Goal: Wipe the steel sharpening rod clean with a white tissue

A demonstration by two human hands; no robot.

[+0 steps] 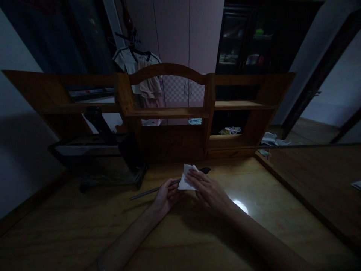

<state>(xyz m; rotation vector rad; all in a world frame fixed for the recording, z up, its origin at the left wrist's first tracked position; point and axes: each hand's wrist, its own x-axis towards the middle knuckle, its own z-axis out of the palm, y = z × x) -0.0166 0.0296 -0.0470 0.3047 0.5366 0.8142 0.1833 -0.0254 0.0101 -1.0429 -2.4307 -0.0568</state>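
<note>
A long thin grey rod (145, 194) with a wider dark tip (207, 170) slants above the desktop, its left end lower than its right. My left hand (167, 195) has its fingers wrapped round the rod near the middle. A folded white tissue (184, 180) lies against the rod just right of that grip. Pressing the tissue onto the rod are the fingers of my right hand (207, 188), which hide the stretch between tissue and tip. What kind of tool the rod is, I cannot make out.
The wooden desk (158, 241) carries a hutch (169, 112) with shelves along its back. A black device or stand with a handle (98, 124) stands at the back left. Light reflects (240, 206) off the desktop on the right. Clothes (146, 75) hang beyond the hutch.
</note>
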